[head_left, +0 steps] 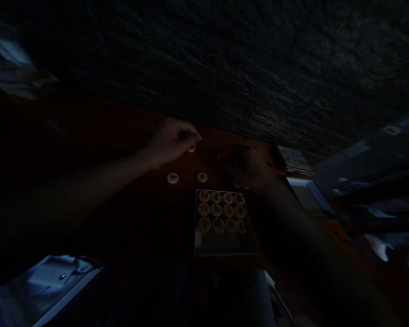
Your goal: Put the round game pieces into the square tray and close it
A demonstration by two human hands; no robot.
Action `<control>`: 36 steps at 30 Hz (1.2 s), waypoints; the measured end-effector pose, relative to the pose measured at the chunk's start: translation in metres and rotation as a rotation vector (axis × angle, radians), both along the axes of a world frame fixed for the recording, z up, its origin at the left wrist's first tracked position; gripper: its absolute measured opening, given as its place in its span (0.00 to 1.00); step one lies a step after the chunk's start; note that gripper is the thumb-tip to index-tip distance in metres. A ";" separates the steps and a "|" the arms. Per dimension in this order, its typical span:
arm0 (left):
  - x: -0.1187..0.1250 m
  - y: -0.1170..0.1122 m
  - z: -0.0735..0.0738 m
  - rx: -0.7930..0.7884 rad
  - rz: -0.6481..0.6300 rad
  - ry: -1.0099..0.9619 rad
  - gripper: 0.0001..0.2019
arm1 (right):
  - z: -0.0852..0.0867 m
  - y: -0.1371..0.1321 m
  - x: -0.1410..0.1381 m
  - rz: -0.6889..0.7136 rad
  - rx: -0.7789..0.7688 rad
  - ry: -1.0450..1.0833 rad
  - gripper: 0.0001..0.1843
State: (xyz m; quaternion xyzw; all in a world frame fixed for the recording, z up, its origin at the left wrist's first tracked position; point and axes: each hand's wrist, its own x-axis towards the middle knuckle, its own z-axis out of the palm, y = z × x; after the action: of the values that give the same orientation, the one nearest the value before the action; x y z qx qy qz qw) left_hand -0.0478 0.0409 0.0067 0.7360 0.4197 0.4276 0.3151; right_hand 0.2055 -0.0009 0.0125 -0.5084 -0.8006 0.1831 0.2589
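Note:
My left hand (175,140) is over the dark reddish table, its thumb and fingers closed in a pinch. A round Chinese chess piece (191,149) shows just under the fingertips, partly covered by them. To the right, my right hand (243,163) has its fingers curled inward. Deep shadow hides what they hold, if anything. Pale pieces (241,184) lie below that hand. Two loose pieces with dark characters, one on the left (172,177) and one on the right (202,177), lie on the table. Nearer me, a shallow box (221,250) holds rows of pieces with red and black characters.
A dark, rough wall (204,59) rises behind the table. At the right are a flat printed box (295,159) and a pale-framed tray or lid (308,197). A bright, flat-edged object (51,286) is at the lower left. A white cable (281,299) hangs at the lower right.

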 end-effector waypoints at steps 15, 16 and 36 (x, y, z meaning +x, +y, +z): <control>0.012 -0.021 0.001 -0.075 -0.252 -0.088 0.10 | 0.002 -0.016 -0.029 0.057 -0.112 0.555 0.22; 0.012 -0.020 0.001 -0.079 -0.245 -0.089 0.10 | 0.002 -0.015 -0.029 0.045 -0.109 0.552 0.23; -0.009 0.003 0.009 -0.134 -0.126 0.049 0.05 | -0.001 0.000 -0.005 -0.198 -0.190 0.242 0.12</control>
State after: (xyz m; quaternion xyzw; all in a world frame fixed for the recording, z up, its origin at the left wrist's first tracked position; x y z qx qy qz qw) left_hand -0.0564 0.0436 0.0161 0.7486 0.4076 0.3597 0.3796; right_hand 0.2008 -0.0010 0.0119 -0.5809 -0.6888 0.2914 0.3211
